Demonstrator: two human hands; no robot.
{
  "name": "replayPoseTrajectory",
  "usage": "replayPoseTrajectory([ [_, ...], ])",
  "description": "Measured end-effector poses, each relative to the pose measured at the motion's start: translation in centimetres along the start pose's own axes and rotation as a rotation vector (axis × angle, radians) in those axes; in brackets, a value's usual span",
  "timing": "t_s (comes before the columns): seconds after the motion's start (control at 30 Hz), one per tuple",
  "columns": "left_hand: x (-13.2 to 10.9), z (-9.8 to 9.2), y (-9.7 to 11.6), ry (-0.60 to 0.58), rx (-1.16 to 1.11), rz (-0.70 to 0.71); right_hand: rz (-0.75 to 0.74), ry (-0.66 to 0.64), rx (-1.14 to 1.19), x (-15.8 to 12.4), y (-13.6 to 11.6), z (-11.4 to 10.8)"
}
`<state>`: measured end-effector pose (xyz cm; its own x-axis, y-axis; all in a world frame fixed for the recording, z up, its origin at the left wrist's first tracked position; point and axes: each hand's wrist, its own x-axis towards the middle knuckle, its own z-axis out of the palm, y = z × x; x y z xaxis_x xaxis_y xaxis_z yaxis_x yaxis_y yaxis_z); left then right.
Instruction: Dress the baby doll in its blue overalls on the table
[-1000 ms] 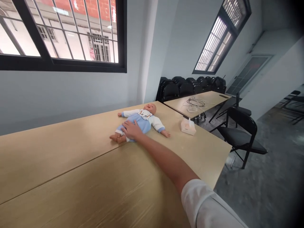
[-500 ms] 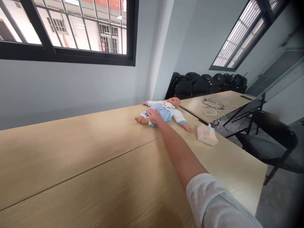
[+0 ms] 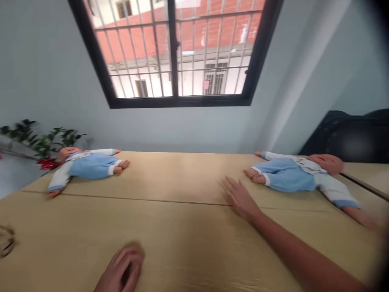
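Observation:
One baby doll [image 3: 285, 172] in a blue and white outfit lies on its back on the right part of the table, feet toward the middle. A similar doll [image 3: 91, 164] lies at the far left, its feet also toward the middle. My right hand [image 3: 241, 198] is over the table left of the right doll's feet, fingers apart, holding nothing and slightly blurred. Near the front edge of the view my left hand [image 3: 123, 267] has its fingers curled inward. It is blurred, and whether anything is inside it is hidden.
Both dolls rest on a long wooden table [image 3: 188, 174] against the wall. A potted plant [image 3: 45, 142] stands behind the left end. Black chairs [image 3: 355, 138] are at the right. A coiled object [image 3: 6, 241] lies at the left edge.
The view has swung left, bringing the left doll and my left hand into sight. My right hand has come off the right doll and moved to the left of its feet.

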<state>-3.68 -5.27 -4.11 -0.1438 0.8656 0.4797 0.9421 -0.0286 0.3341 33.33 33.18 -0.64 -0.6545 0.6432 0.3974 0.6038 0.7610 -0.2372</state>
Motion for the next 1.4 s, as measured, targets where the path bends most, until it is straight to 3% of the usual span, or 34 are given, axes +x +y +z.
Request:
replayPoseTrajectory([
  [0.07,2.1,0.2,-1.4,-0.068,-0.031,-0.009,-0.031,-0.057,0.028,-1.8,-4.6,1.9],
  [0.13,5.2,0.3,-3.6,-0.046,0.001,0.002,-0.024,-0.087,0.027,-3.1,-8.4,2.9],
  [0.23,10.7,0.4,-8.2,-0.001,0.121,-0.072,0.035,-0.09,0.02,-3.8,-11.7,3.3],
  [0.37,17.5,0.2,-15.7,0.081,0.166,-0.202,0.109,-0.123,0.047,-3.2,-12.5,3.2],
  [0.47,21.0,0.2,-20.5,0.125,0.185,-0.281,0.171,-0.122,0.063,-2.7,-12.2,3.3],
  [0.67,24.3,1.3,-25.9,0.164,0.181,-0.402,0.206,-0.106,0.071,-2.5,-12.1,3.4],
  [0.83,25.0,1.9,-28.1,0.166,0.171,-0.464,0.204,-0.088,0.077,-2.2,-11.6,3.7],
  [0.97,24.9,1.9,-28.7,0.189,0.166,-0.486,0.212,-0.063,0.08,-2.2,-11.4,4.1],
  [1.23,24.0,0.7,-28.2,0.21,0.115,-0.453,0.215,-0.048,0.083,-2.4,-11.5,4.2],
  [1.4,22.2,-0.1,-26.0,0.176,0.083,-0.343,0.208,-0.063,0.081,-2.3,-11.4,4.1],
])
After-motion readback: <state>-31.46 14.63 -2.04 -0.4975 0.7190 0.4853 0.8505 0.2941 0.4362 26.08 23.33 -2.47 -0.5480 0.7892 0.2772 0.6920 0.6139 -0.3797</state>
